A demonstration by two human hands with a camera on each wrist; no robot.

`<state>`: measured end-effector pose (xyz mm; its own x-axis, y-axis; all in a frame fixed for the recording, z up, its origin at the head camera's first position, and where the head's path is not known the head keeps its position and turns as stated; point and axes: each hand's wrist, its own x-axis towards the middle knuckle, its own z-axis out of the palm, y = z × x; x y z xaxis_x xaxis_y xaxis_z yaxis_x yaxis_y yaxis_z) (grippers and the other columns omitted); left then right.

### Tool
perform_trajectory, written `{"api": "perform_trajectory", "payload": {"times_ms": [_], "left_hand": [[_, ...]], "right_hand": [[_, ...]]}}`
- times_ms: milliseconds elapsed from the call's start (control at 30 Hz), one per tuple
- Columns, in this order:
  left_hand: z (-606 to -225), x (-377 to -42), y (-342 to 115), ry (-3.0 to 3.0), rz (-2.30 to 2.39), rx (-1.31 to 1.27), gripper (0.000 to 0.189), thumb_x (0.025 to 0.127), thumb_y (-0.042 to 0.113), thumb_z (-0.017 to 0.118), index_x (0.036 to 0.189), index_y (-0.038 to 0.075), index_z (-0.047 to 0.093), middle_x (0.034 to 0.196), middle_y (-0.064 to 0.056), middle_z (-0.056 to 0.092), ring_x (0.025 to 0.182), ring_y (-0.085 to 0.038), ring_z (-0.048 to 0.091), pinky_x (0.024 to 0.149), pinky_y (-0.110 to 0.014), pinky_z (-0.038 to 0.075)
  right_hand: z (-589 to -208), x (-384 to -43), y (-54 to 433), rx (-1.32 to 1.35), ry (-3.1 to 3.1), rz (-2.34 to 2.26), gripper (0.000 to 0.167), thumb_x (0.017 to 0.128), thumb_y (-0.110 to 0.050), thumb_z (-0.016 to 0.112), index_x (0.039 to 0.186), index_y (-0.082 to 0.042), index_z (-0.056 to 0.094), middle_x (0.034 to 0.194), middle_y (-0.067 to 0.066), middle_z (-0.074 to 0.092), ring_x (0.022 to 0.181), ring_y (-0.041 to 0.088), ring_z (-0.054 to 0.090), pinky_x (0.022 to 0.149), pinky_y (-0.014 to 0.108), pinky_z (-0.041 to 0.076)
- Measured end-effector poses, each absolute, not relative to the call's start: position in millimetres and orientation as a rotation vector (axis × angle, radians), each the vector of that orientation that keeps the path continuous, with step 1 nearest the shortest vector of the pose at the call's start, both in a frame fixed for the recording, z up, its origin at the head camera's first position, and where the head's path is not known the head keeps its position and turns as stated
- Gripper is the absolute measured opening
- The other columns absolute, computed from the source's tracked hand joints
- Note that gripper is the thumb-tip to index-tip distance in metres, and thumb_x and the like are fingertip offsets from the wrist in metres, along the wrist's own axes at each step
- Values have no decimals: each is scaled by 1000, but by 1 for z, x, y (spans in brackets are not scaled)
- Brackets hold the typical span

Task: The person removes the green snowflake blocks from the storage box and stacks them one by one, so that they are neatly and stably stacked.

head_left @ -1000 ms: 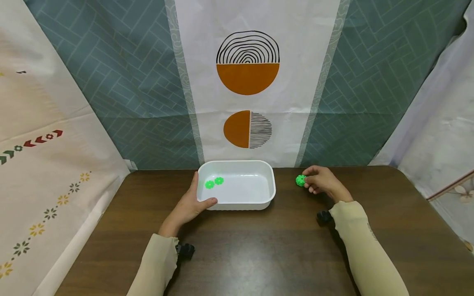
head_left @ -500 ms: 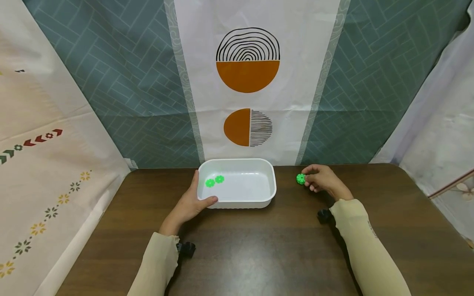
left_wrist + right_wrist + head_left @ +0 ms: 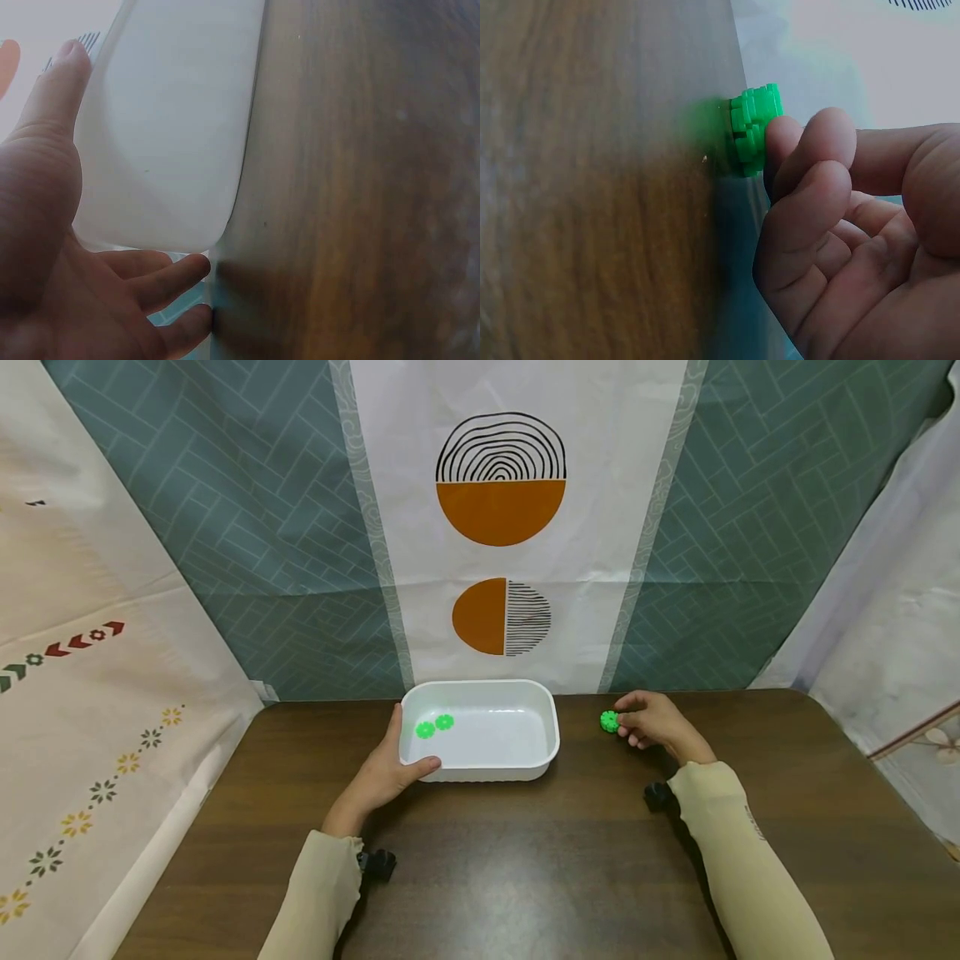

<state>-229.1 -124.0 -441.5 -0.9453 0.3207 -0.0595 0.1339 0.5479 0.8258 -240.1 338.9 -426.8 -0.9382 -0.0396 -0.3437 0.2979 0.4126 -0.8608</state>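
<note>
A white rectangular plastic tray stands at the back of the table. My left hand holds its left end, thumb over the near corner of the rim and fingers along the outer wall. In the left wrist view the tray's side lies between thumb and fingers. Two flat green flower-shaped pieces lie inside at the left. To the tray's right, my right hand pinches a small stack of green flower-shaped pieces. The stack sits at the tabletop in the right wrist view, its hand-side partly hidden by fingertips.
The brown wooden table ends at a hanging patterned cloth right behind the tray. White cloths hang at both sides. A dark wrist device shows on each forearm.
Both hands stay in place on the tray and the green stack. The whole head view has shifted up slightly.
</note>
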Motion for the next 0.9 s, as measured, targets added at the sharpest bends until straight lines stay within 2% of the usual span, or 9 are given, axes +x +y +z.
{"api": "perform_trajectory", "payload": {"times_ms": [333, 533, 733, 900], "left_hand": [[-441, -230, -123, 2576, 1388, 432, 121, 83, 49, 81, 163, 26, -8, 143, -12, 42, 111, -31, 51, 96, -52, 42], [-440, -230, -122, 2580, 1383, 398, 123, 83, 49, 81, 163, 20, -8, 152, -15, 37, 114, -33, 50, 101, -54, 39], [-441, -230, -125, 2567, 1389, 399, 123, 83, 48, 81, 163, 24, -10, 152, -14, 36, 114, -32, 50, 101, -55, 38], [-442, -229, -125, 2565, 1387, 397, 123, 83, 50, 81, 163, 23, -9, 153, -15, 35, 114, -33, 49, 102, -55, 38]], "right_hand": [[-403, -234, 336, 199, 2430, -1522, 43, 104, -15, 56, 139, 7, 43, 89, 17, 67, 64, 20, 61, 64, 37, 53], [-376, -237, 318, 51, 2487, -1542, 42, 103, -16, 58, 135, 7, 46, 88, 17, 68, 66, 23, 64, 65, 38, 55], [-355, -247, 293, -156, 2488, -1539, 33, 102, -13, 58, 128, 7, 53, 88, 19, 68, 72, 33, 67, 69, 45, 57], [-344, -256, 268, -299, 2458, -1483, 27, 101, -12, 58, 123, 5, 57, 91, 22, 68, 75, 36, 66, 69, 44, 57]]}}
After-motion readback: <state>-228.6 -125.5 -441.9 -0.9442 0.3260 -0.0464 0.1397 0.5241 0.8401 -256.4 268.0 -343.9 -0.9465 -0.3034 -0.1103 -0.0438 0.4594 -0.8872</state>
